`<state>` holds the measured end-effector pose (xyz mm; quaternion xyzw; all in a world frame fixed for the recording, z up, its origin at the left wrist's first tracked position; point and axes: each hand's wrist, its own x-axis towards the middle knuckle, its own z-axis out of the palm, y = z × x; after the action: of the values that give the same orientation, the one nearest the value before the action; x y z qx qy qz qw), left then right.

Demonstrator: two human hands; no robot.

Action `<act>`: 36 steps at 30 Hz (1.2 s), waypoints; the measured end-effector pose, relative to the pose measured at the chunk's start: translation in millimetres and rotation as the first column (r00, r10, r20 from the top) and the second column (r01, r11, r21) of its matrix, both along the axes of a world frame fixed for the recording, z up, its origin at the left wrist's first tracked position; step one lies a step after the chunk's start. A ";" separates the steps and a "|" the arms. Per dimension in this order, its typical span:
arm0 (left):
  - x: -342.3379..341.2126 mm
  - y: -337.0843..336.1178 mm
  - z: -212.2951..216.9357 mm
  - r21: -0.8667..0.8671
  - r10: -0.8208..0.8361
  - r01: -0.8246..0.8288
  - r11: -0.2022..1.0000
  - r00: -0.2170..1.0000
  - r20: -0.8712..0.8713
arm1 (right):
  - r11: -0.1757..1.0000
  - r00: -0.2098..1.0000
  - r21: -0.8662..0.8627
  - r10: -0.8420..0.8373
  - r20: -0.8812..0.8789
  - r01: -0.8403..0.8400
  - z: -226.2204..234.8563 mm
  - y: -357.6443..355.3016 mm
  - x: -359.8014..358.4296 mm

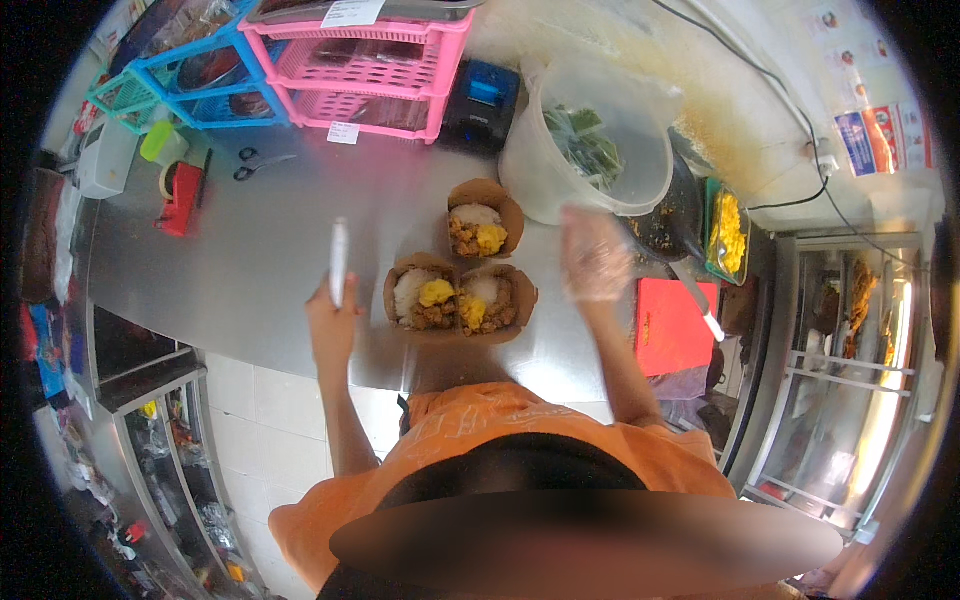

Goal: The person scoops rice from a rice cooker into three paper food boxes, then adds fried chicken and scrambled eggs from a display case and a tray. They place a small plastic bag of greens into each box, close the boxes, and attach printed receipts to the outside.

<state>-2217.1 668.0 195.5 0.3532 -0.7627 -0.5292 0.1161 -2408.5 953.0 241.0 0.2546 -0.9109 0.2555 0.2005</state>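
Centrally, three open brown cardboard boxes are set on the steel desk [250, 270]. The far box [487, 188] is placed at 12 o'clock from the other two, the near left box [425, 338] and the near right box [531, 296], which are set side by side, touching. In each, white rice, a brown crumbly food and a yellow portion are held.

At 9 o'clock from the pair, a slim white implement [339, 262] is gripped in the left hand [333, 310], the fingers closed around it and its end pointed toward 12. At 2 o'clock, the right hand [597, 255] is covered by a clear glove and blurred; nothing is seen in it, but how far it is opened cannot be told.

At 1 o'clock, green leafy pieces [585, 145] are held in a translucent tub [640, 205]. Beyond it, toward 2, brown remnants are scattered in a dark pan [683, 190], and yellow food is piled in a glass dish [742, 277]. A red cutting board [672, 325] is laid at 3 o'clock.

At 11 o'clock, dark packets are stored in a pink rack [440, 75], to which white printed labels [343, 133] are fixed. Small pale lettering is borne by a black device [480, 125] at 12; printed posters [865, 140] are mounted at 2.
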 end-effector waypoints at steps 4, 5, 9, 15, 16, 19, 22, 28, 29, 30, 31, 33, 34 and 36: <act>-2.0 -24.6 5.9 -0.025 0.155 -0.159 0.987 0.980 -0.122 | 0.988 0.996 0.121 -0.091 -0.026 0.093 34.4 -4.6 -147.2; -3.7 -27.0 7.9 -0.036 0.138 -0.144 0.989 0.981 -0.132 | 0.960 0.995 0.261 -0.094 -0.044 0.103 23.2 -4.4 -188.7; -18.0 -23.6 15.8 -0.016 0.093 -0.097 0.995 0.986 -0.136 | 0.724 0.981 0.668 0.060 0.182 -0.168 -54.4 4.0 -307.9; -35.1 -0.2 22.2 0.079 -0.003 0.018 0.997 0.984 -0.180 | 0.752 0.926 0.659 -0.244 0.287 -0.006 -43.1 -31.5 -288.8; -36.4 2.6 24.9 0.098 -0.022 0.042 0.994 0.981 -0.192 | 0.791 0.931 0.611 -0.249 0.269 0.035 -12.8 -32.5 -272.5; -46.7 13.9 36.7 0.254 0.003 0.070 0.965 0.961 -0.275 | 0.922 0.897 0.330 -0.309 0.315 0.202 75.9 -29.9 -201.5; -67.0 34.2 50.7 0.408 0.021 0.160 0.899 0.915 -0.404 | 0.984 0.834 -0.141 -0.012 0.551 0.108 123.7 -23.0 -115.6; -76.2 67.0 59.0 0.407 -0.116 0.298 0.863 0.902 -0.416 | 0.855 0.444 -0.383 0.511 0.736 -0.349 87.9 -53.5 -21.5; -72.7 65.6 57.3 0.400 -0.128 0.261 0.879 0.936 -0.329 | 0.872 0.493 -0.349 0.484 0.723 -0.344 80.3 -53.8 -19.1; -68.4 63.1 55.1 0.381 -0.078 0.187 0.905 0.956 -0.284 | 0.882 0.538 -0.328 0.468 0.702 -0.339 71.7 -53.2 -19.1; -62.2 59.3 52.6 0.360 -0.025 0.097 0.928 0.979 -0.201 | 0.868 0.577 -0.342 0.495 0.650 -0.359 62.3 -51.8 -20.2; -48.2 47.5 47.6 0.328 0.110 -0.066 0.942 0.987 -0.119 | 0.912 0.687 -0.258 0.410 0.600 -0.318 39.2 -49.3 -27.7; -40.3 39.1 45.5 0.326 0.187 -0.139 0.935 0.975 -0.120 | 0.923 0.717 -0.220 0.385 0.581 -0.316 25.7 -47.4 -33.0; -25.7 25.2 41.2 0.324 0.285 -0.236 0.916 0.952 -0.112 | 0.893 0.801 -0.154 0.449 0.395 -0.424 -8.2 -50.5 -42.5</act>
<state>-2242.8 693.1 236.7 0.4228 -0.6057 -0.6470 0.1889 -2451.0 902.5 232.8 0.3902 -0.8413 0.3699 -0.0573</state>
